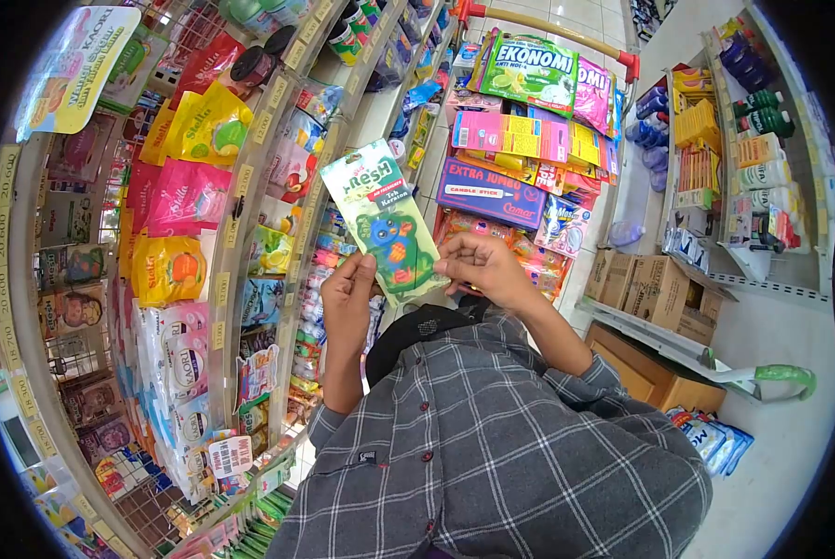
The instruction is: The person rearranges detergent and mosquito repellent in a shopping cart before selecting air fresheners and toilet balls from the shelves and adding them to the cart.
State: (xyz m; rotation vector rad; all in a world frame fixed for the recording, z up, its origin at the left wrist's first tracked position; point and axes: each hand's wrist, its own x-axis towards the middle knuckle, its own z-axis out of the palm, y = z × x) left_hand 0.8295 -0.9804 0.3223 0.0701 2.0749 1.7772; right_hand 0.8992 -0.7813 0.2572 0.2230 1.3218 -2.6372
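Observation:
A flat green and cream air freshener packet (389,219) with a blue koala-like figure is held up in front of the checked shirt, tilted a little to the left. My left hand (347,287) pinches its lower left edge, thumb on the front. At the lower right edge, my right hand (478,268) grips it between thumb and fingers. Behind the packet, to the right, lies a pile of goods with a green Ekonomi pack (532,73) on top and a purple candle box (490,193) lower down.
Shelves with price strips and hanging pouches, one of them yellow (210,125), line the left side. On the right are shelves of bottles (767,122) and cardboard boxes (656,288). A red-ended cart handle (548,35) is beyond the pile.

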